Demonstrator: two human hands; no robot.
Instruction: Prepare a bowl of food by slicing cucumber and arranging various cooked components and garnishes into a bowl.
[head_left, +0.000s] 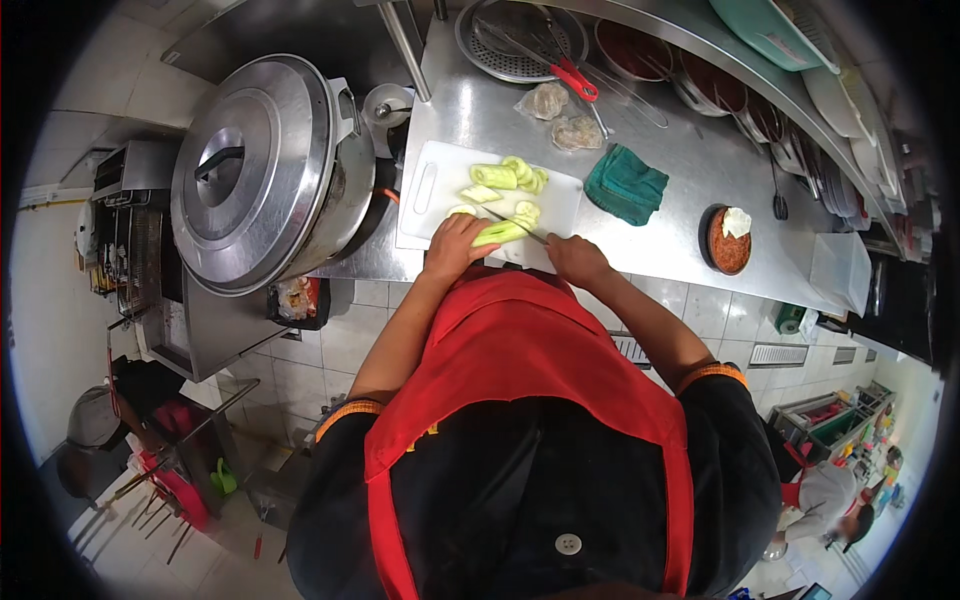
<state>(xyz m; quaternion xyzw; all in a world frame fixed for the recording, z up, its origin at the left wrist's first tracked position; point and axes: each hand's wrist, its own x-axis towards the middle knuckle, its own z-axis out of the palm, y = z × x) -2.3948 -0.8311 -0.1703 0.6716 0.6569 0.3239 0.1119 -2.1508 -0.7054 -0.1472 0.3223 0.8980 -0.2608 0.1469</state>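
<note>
A white plastic cutting board (442, 161) lies at the near edge of a steel counter. On its lower part my left hand (456, 244) holds down a long piece of peeled cucumber (501, 232). My right hand (576, 259) grips a knife (517, 225), whose blade slants up and left across the cucumber, near the cut pieces. Further up the board rest a thick cucumber chunk (493, 176), a slanted slice (480, 194) and several other pale green pieces. A folded green cloth (626, 185) lies just right of the board.
A large lidded steel pot (262, 172) stands at left. Behind the board are two knotted plastic bags (577, 133), red-handled tongs (576, 81) and a perforated steel pan (487, 56). A bowl of red food (730, 251) sits at right. Other people (825, 491) are at the lower right and lower left.
</note>
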